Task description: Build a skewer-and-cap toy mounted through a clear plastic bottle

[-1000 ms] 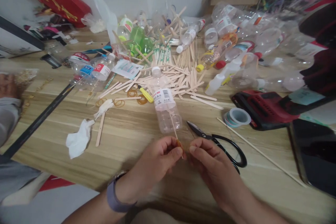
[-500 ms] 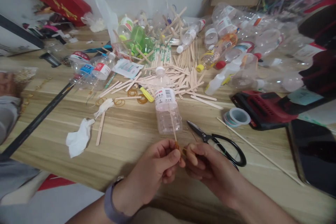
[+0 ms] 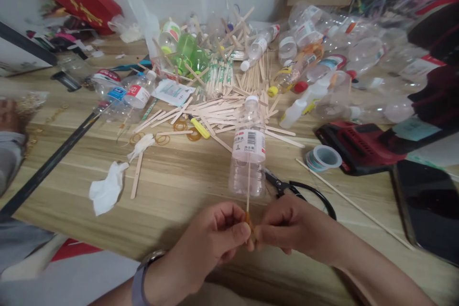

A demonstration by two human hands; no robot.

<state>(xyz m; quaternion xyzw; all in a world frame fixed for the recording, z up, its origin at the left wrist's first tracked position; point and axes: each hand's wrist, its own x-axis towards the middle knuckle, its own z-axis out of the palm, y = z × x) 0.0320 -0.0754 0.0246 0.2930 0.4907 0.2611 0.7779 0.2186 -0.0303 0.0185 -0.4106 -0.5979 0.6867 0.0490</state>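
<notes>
A clear plastic bottle (image 3: 248, 146) with a white label stands in front of me, its cap pointing away. A thin wooden skewer (image 3: 248, 181) runs from it toward my fingers. My left hand (image 3: 224, 234) pinches the skewer's near end, where an orange-brown rubber band (image 3: 247, 218) is wound. Close beside it, my right hand (image 3: 283, 227) is closed on part of the rubber band; its fingertips partly hide the band. Black-handled scissors (image 3: 283, 186) lie just beyond the right hand, partly covered by the bottle and the hand.
Flat wooden sticks (image 3: 218, 112) and many plastic bottles (image 3: 315, 62) fill the back. A yellow-handled tool (image 3: 199, 127) and crumpled tissue (image 3: 109, 187) lie left. A tape roll (image 3: 323, 158), red power tool (image 3: 358, 146) and phone (image 3: 428, 210) lie right. Another person's hand (image 3: 9, 114) shows far left.
The bottle has shifted right and toward me, now partly covering the scissors. Both hands have moved slightly nearer me, and the right hand has turned and closed up beside the left.
</notes>
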